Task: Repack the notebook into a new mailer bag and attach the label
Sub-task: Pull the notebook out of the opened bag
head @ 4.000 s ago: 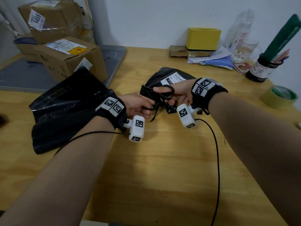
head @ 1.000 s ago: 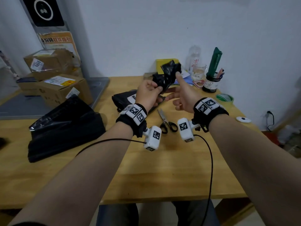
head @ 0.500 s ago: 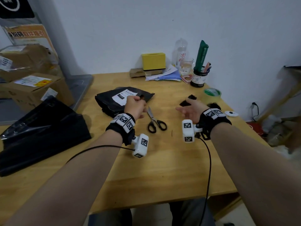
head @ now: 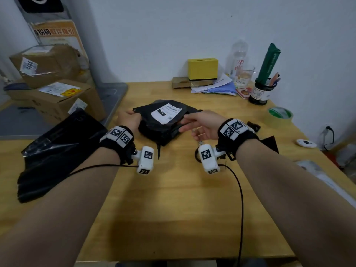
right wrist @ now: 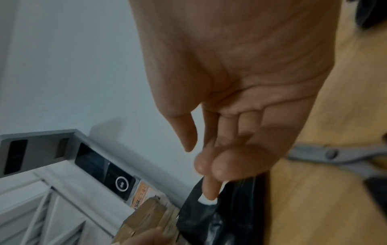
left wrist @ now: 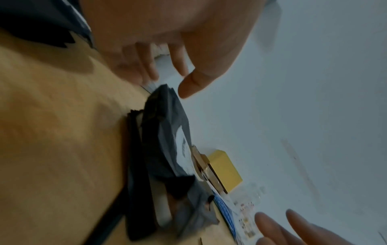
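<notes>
Black mailer bag [head: 163,122] lies between left hand [head: 129,119] and right hand [head: 204,122].

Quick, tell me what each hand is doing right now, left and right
Left hand: open, fingers at the left edge of the old mailer bag, no clear grip.
Right hand: open, fingers extended at the bag's right edge.

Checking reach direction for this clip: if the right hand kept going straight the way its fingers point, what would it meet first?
Probably the cut-open black plastic mailer bag: the right hand points leftward at its right edge, fingertips about there already.
</notes>
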Available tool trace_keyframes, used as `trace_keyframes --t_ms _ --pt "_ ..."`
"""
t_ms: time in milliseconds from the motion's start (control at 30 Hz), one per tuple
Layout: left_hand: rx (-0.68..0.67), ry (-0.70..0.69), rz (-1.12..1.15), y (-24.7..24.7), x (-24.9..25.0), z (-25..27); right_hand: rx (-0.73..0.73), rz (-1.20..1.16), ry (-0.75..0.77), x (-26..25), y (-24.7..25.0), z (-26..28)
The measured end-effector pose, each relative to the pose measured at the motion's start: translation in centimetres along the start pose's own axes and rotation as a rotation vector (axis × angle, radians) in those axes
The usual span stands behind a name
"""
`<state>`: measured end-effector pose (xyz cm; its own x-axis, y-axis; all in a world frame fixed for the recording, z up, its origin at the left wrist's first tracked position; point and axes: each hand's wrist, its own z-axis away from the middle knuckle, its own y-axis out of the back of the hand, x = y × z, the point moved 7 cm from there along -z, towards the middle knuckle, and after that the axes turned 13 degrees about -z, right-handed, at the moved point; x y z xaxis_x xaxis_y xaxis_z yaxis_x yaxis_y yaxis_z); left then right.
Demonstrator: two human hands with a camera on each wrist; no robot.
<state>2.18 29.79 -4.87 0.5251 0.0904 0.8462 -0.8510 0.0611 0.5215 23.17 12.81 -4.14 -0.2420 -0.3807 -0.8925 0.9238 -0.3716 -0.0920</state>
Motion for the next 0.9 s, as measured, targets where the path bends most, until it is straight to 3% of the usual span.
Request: trace_keyframes --t_ms 133,267,367,633,900 --pt "-0.304 0.01 0.087 -1.7 -0.8 0.2 -0.145 0.115 -0.038 0.3 -4.2 -1.3" --pt "-0.461 -0.066 0.102 -2.2 -0.2 0.2 -0.27 0.177 -0.075 0.9 -8.1 -2.1" --pt "-0.532 -0.047 0.076 -2.6 0.1 0.3 -0.312 0.158 -0.096 1.2 -10.0 -2.7" --pt "-0.571 -0.051 0.178 -3.1 1.3 1.4 -0.303 0.067 -0.149 2.0 -10.2 -2.5" --pt "-0.629 -0.066 0.256 -3.3 3.1 6.0 -0.065 0.074 -0.155 1.9 -5.6 0.5"
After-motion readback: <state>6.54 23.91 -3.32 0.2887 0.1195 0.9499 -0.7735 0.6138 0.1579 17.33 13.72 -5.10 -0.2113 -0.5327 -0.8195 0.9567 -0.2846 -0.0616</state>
